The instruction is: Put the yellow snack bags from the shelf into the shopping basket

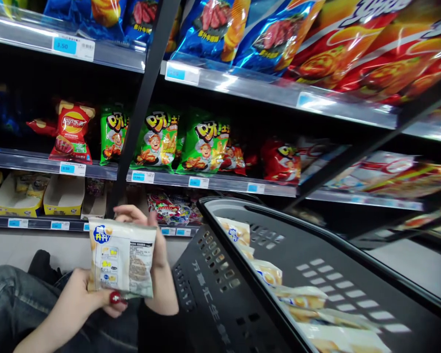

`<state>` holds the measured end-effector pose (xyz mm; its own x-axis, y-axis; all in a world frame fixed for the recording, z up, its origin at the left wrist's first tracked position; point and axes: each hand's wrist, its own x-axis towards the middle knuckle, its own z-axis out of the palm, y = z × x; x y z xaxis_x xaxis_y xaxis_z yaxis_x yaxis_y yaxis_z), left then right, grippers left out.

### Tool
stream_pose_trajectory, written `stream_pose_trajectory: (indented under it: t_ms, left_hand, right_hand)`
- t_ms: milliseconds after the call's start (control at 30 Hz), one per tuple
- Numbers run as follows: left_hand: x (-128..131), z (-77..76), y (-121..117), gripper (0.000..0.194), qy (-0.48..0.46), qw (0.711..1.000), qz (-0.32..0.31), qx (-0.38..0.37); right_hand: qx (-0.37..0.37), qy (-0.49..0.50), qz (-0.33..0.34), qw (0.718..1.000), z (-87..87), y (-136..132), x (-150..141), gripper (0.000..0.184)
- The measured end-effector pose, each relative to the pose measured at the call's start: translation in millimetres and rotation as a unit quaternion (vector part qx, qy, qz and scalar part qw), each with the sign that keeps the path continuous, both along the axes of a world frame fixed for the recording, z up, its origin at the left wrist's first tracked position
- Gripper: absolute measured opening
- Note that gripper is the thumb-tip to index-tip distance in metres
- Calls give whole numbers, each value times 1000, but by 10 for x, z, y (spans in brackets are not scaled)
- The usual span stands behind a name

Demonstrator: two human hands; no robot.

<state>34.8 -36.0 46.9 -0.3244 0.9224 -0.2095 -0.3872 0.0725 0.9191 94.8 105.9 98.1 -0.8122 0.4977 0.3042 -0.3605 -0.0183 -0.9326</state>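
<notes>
"In the head view, where do we have the packet (123, 262)?"

"Upright at the lower left of the frame, printed panels towards us. We pinch its lower left corner in our left hand (79, 294), thumb in front."

"And our right hand (162, 252)?"

"Behind its right side, some fingers bent above the top edge. The packet hides the rest, so we can't tell whether they grip."

"What's in the basket (215, 279)?"

"It fills the lower right, tilted in our view, with several similar packs (268, 272) lying along its near inner side. We can't count them; they overlap and run out of frame."

"Other containers?"

"At the left, on the bottom shelf (106, 226), we see an open box (18, 208) with small packs (36, 187) towards its back, and a second box (63, 210) just beside it."

"Above those?"

"Green bags (206, 147) near the middle, a red bag (73, 130) left of them."
</notes>
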Motion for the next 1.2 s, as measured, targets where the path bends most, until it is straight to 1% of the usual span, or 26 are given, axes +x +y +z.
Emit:
stream_pose_trajectory:
  t_ms: [33,67,100,133,200,233,267,333,433,500,667,767,933,1000,1200]
  left_hand:
    - [-33,18,1,28,15,1000,14,-11]
    - [-64,36,1,25,33,999,24,-20]
    - [-90,53,-2,22,51,998,31,-27]
    - [-110,67,-5,19,65,997,36,-32]
    - [-130,86,-11,16,85,995,30,-39]
    - [-132,91,-14,15,88,995,23,-41]
    - [-129,96,-16,15,87,995,14,-43]
    - [-117,107,-22,14,72,996,-3,-47]
    - [-106,132,-42,15,45,998,-15,-46]
    - [-115,151,-64,13,42,998,-26,-44]
    - [-177,188,-122,10,65,994,-77,-40]
    - [-196,190,-139,10,64,993,-83,-51]
    - [-204,162,-142,7,61,992,-96,-61]
    - [-211,142,-141,8,63,991,-95,-65]
    - [-246,55,-143,12,58,988,-117,-79]
  right_hand:
    - [3,-1,5,1000,43,43,65,73]
    - [19,-12,4,1000,88,76,131,71]
    - [53,-39,-11,998,133,97,193,62]
    - [100,-78,-41,991,174,105,246,49]
    - [186,-147,-115,965,239,89,314,22]
    - [209,-166,-146,953,260,71,328,15]
    - [218,-172,-167,946,273,52,331,15]
    - [213,-170,-187,944,282,21,321,17]
    - [198,-172,-199,944,281,1,312,20]
    - [185,-172,-193,948,286,-3,325,22]
    - [146,-171,-162,961,314,-26,375,25]
    - [144,-168,-158,962,334,-41,397,25]
    - [160,-164,-143,963,369,-39,425,24]
    - [158,-161,-136,965,379,-37,437,24]
    - [155,-168,-112,967,389,-40,461,25]
